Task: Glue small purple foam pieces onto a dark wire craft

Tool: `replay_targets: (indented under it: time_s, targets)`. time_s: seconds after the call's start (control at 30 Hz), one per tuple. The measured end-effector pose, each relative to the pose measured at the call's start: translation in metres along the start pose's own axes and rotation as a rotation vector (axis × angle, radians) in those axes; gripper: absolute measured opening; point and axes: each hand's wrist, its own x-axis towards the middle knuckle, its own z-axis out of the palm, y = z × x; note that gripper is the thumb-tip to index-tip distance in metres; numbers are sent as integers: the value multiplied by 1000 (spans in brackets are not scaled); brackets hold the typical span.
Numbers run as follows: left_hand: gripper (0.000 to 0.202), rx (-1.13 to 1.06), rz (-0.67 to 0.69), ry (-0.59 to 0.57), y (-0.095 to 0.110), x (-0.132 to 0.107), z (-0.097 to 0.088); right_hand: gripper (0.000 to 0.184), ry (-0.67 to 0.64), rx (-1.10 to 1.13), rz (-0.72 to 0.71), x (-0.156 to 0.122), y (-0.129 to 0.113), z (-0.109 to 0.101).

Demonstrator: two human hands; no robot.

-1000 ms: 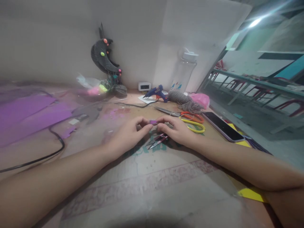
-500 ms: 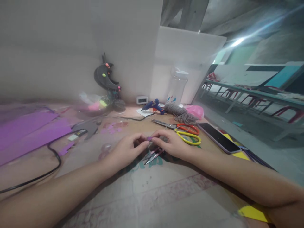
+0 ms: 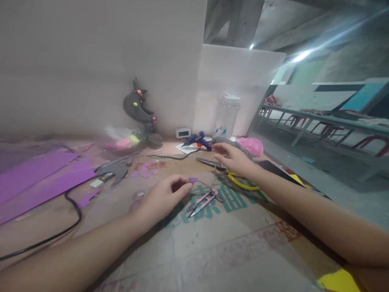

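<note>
My left hand (image 3: 168, 194) is closed in a pinch on a small purple felt piece (image 3: 193, 180) above the cardboard-covered table. A thin grey strand of yarn (image 3: 205, 184) runs from beside that piece towards pink-handled thread snips (image 3: 207, 198), which lie just to the right of my left hand. My right hand (image 3: 233, 159) is raised over the scissors, its fingers apart and nothing visible in them. Close to its fingertips are a blue glue gun (image 3: 198, 139) and a ball of grey yarn (image 3: 225, 141), partly covered by the hand. Yellow-handled scissors (image 3: 240, 182) show beneath the wrist.
Purple felt sheets (image 3: 69, 178) and small purple scraps (image 3: 144, 170) lie on the left, near a black cable (image 3: 79, 211). A dark moon-shaped ornament (image 3: 136, 107), a small white clock (image 3: 183, 133) and a clear bottle (image 3: 227, 115) stand at the back. A phone (image 3: 281, 172) lies right.
My right hand has let go of the purple felt piece and moved up and right, over the scissors towards the glue gun and yarn. My left hand keeps its pinch.
</note>
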Motion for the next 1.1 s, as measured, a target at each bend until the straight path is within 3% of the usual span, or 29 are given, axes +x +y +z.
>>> replay_targets:
  time_s: [0.17, 0.23, 0.37, 0.53, 0.7, 0.87, 1.0, 1.1]
  targets:
    - [27, -62, -12, -10, -5, 1, 2, 44, -134, -14, 50, 39, 22, 13]
    - [27, -79, -13, -16, -6, 2, 3, 46, -131, -141, 65, 61, 27, 22]
    - [26, -73, -22, -20, -4, 2, 2, 46, -125, -179, 125, 100, 35, 36]
    - [26, -56, 23, -4, -2, 1, 2, 41, -113, -169, 211, 118, 45, 47]
    - [27, -44, 8, 5, -2, 0, 1, 32, -76, -121, 212, 109, 39, 48]
    - [27, -44, 26, 21, -2, 0, 1, 38, 12, -36, 204, 86, 21, 30]
    - [28, -27, 42, 32, -3, 0, 1, 24, 43, 90, 200, 49, 2, 11]
    - [27, -12, 46, 38, -3, 0, 0, 25, 65, 191, 181, 10, -17, 2]
